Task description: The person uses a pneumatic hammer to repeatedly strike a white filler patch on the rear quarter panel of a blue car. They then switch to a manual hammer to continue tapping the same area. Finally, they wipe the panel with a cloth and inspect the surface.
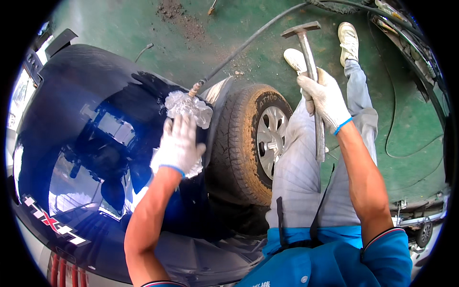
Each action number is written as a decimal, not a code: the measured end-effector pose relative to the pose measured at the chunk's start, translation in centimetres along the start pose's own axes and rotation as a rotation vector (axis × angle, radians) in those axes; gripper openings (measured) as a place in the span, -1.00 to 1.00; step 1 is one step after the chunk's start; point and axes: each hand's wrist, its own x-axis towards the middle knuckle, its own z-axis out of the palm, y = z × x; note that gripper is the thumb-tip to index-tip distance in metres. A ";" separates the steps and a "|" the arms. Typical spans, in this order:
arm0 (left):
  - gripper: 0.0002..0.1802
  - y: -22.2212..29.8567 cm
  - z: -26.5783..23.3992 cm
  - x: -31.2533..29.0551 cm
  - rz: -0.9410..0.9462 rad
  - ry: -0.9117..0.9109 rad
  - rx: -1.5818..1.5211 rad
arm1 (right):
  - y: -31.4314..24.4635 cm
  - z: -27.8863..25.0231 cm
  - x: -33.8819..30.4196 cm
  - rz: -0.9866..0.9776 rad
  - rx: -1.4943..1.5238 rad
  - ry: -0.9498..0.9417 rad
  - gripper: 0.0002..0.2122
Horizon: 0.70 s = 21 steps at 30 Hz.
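Note:
My left hand (179,143), in a white work glove, lies flat on the dark blue car panel (81,95) near its edge by the wheel arch. Just above its fingers sits a crumpled clear plastic wad (189,106) on the end of a thin hose (248,43). My right hand (326,98), also gloved, grips the handle of a metal hammer (310,57) held upright, head at the top, over my grey trouser legs (301,177).
A muddy tyre with a silver rim (253,138) stands between the panel and my legs. The green floor (411,129) carries cables and dirt patches. Another vehicle's edge (416,43) lies at the upper right, and a small wheeled part (423,229) at the lower right.

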 end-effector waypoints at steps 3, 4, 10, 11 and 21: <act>-0.02 1.3 1.1 -1.5 0.104 0.017 0.033 | -0.3 -0.1 0.1 -0.002 0.036 0.048 -0.79; -0.08 1.1 1.6 -0.7 0.134 0.088 -0.013 | -0.1 0.0 0.0 -0.002 0.042 0.047 -0.79; -0.16 1.9 4.4 5.2 0.039 0.180 -0.002 | 0.8 1.9 -1.0 0.037 -0.156 -0.150 -0.69; -0.16 2.1 4.7 5.9 0.025 0.186 0.017 | 0.3 2.0 -1.5 0.104 -0.039 -0.270 -0.67; -0.12 3.3 1.8 0.1 0.061 0.062 -0.026 | 10.4 11.1 -6.3 0.002 -0.499 -0.337 -0.57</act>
